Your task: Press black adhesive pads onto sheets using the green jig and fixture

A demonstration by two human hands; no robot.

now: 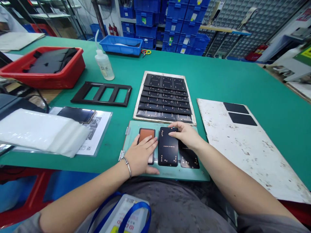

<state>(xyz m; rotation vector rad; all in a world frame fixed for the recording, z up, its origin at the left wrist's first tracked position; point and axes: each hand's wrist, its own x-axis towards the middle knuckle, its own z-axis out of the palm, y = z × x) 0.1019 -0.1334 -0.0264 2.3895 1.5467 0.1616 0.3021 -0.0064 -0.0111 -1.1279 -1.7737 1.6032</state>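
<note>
A person's right hand (186, 135), thumb and fingers pinching its upper end, holds a black rectangular panel with small copper-coloured dots (168, 147) at the lower centre of the frame, while the left hand (141, 155) lies flat, fingers slightly spread, across a brown rectangular piece (146, 133) on a pale green plate (145, 176). A dark dotted panel (189, 158) lies to the right. Beyond, a white-edged board (137, 105) bears overlapping black strips (164, 105) on the green table (218, 77).

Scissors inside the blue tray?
No, the scissors lie on the green table, just right of the blue tray.
</note>
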